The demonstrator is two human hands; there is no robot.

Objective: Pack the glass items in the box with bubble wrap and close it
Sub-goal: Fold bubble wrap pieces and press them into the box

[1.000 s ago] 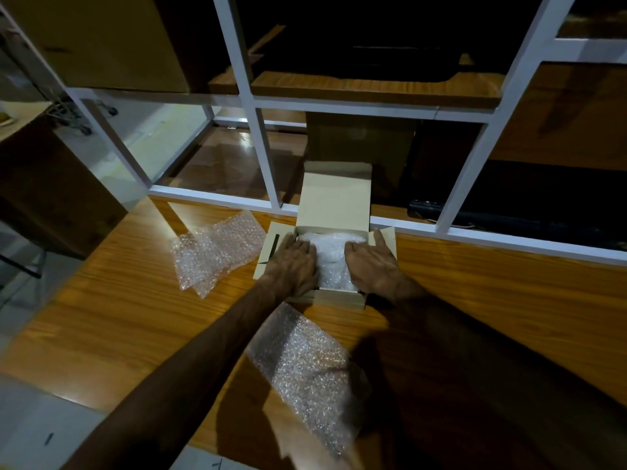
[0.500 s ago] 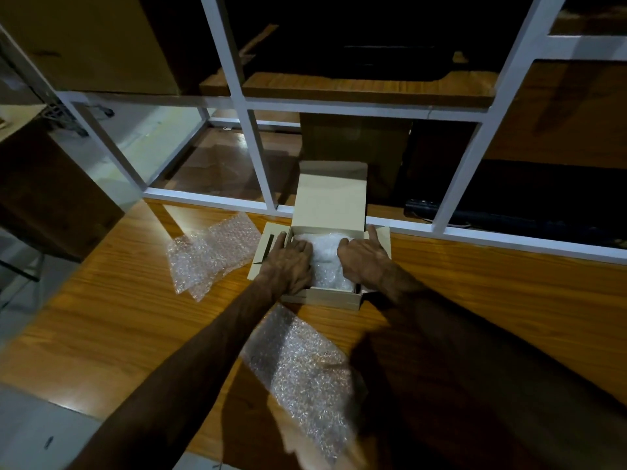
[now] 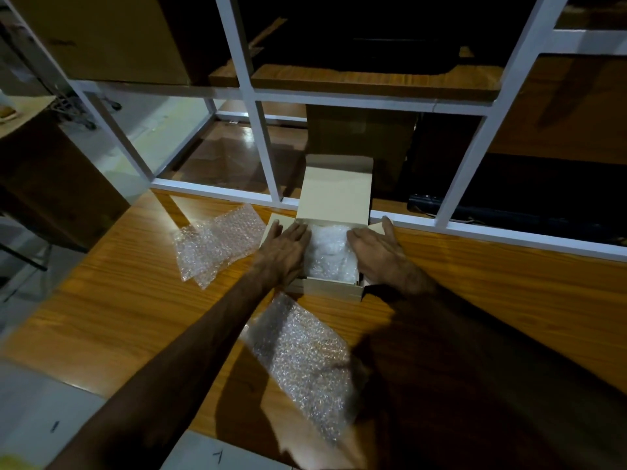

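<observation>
A small beige cardboard box (image 3: 334, 289) sits on the wooden table with its lid (image 3: 336, 195) standing up at the back. Inside lies a white bubble-wrapped bundle (image 3: 330, 254); whatever glass it holds is hidden. My left hand (image 3: 285, 252) lies flat with straight fingers over the box's left side flap. My right hand (image 3: 378, 254) lies flat over the right side flap, fingers straight, thumb pointing away. Neither hand grips anything.
One loose bubble wrap sheet (image 3: 217, 244) lies left of the box, another (image 3: 305, 364) lies near me under my left forearm. A white metal shelf frame (image 3: 268, 154) rises right behind the box. The table's front edge (image 3: 112, 393) is close to me.
Both hands slid apart, from pressing the bundle in the box to lying flat on the side flaps. More of the wrapped bundle shows between them.
</observation>
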